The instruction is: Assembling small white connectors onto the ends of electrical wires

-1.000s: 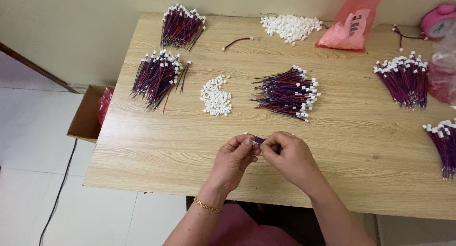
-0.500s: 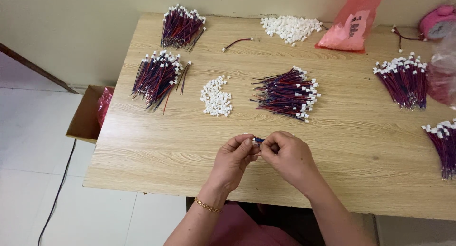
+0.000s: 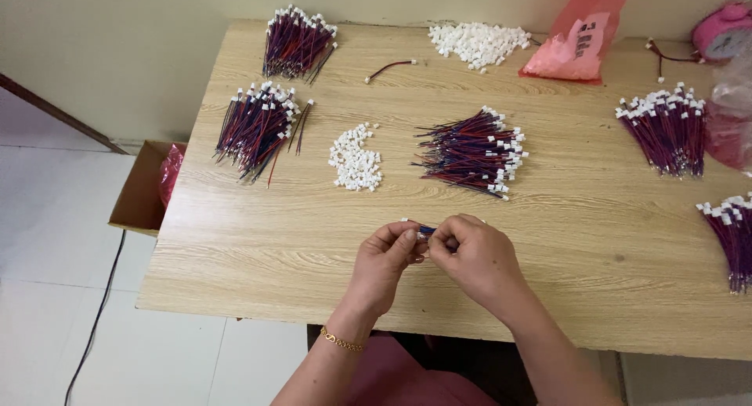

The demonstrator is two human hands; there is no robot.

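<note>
Both hands met over the table [image 3: 235, 241], near its front edge. Left hand [image 3: 384, 261] & right hand [image 3: 478, 257] each pinched one small wire piece [image 3: 424, 230] betw. thumb and fingertips; red/blue, a bit of it showing betw. the hands, held just above the tabletop. Rel. to that piece: small heap of white connectors [image 3: 355, 158] just beyond, slightly left; big wire bundle [image 3: 474, 151] w/ white ends beyond, slightly right. Further bundles far left [image 3: 258, 128] and far right [image 3: 666, 124]. Pink bag [image 3: 576, 41] at the back edge. Cardboard box [image 3: 141, 190] on the floor, left of the table.
</note>
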